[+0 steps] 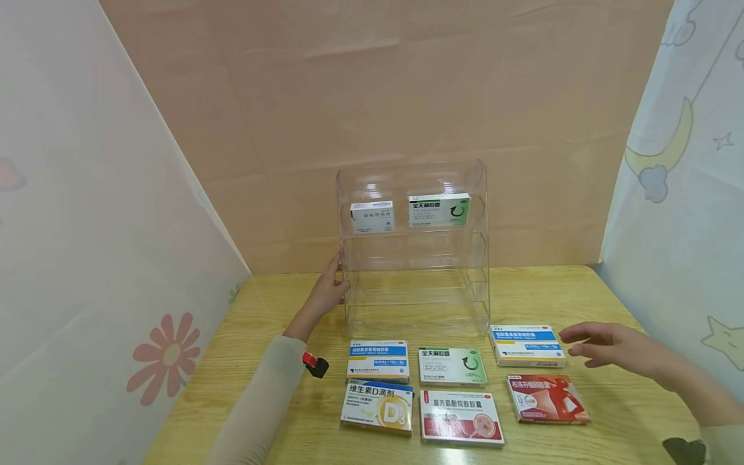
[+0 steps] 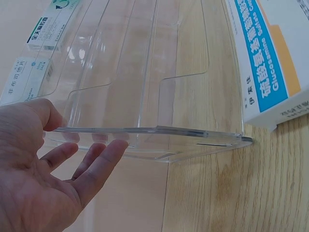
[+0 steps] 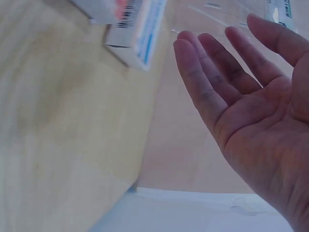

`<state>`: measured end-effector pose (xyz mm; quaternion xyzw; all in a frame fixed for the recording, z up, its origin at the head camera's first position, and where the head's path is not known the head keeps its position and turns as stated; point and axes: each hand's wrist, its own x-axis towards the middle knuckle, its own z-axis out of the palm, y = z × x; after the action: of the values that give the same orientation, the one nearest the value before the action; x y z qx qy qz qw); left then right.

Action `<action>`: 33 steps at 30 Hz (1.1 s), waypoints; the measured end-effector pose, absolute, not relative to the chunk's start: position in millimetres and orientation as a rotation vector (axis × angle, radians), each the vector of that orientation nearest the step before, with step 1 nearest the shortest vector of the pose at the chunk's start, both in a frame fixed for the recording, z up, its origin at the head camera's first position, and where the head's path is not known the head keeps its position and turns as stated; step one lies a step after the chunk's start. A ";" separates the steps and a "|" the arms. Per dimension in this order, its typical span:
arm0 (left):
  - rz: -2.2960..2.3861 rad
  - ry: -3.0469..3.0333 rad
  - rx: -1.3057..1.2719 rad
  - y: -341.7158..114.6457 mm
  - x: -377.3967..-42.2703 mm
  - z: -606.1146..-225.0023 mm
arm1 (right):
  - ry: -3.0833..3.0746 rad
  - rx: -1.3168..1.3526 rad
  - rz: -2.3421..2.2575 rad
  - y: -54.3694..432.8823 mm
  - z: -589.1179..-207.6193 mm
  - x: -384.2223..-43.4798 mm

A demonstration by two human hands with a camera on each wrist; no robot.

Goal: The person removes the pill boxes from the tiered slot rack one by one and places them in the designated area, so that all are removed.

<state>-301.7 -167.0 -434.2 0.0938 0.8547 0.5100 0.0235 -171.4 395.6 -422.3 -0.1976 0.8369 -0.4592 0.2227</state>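
Observation:
A clear acrylic display rack [image 1: 418, 313] with stepped tiers stands on the table. My left hand [image 1: 328, 290] holds its left side panel; in the left wrist view the thumb [image 2: 48, 113] lies at the panel's edge and the fingers [image 2: 104, 162] are along the outer face. My right hand [image 1: 616, 349] hovers just right of a blue-and-white glucosamine capsule box [image 1: 529, 345], apart from it, fingers extended and palm bare in the right wrist view. An upper tier holds a white medicine box [image 1: 372, 217] and a green-and-white capsule box [image 1: 438, 211].
In front of the rack lie another blue-and-white box [image 1: 378, 361], a green-and-white box [image 1: 452, 367], a vitamin D box [image 1: 376, 408], a white-and-red capsule box [image 1: 462, 418] and a red ibuprofen box [image 1: 547, 400]. Patterned cloths hang left and right of the wooden table [image 1: 256, 310].

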 end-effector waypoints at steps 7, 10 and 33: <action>1.572 2.651 0.287 -166.3 -301.4 -432.7 | 2.487 -0.560 -1.133 376.1 -383.6 -185.4; 1.579 2.643 0.279 -165.7 -301.2 -432.1 | 2.547 -0.556 -1.092 369.1 -369.2 -193.2; 1.595 2.639 0.279 -166.9 -301.1 -434.1 | 2.851 -0.558 -1.070 312.6 -286.5 -261.7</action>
<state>-301.1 -166.9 -434.1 0.0900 0.8522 0.5149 0.0227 -261.7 312.6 -286.5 -0.1803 0.9206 -0.3455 0.0230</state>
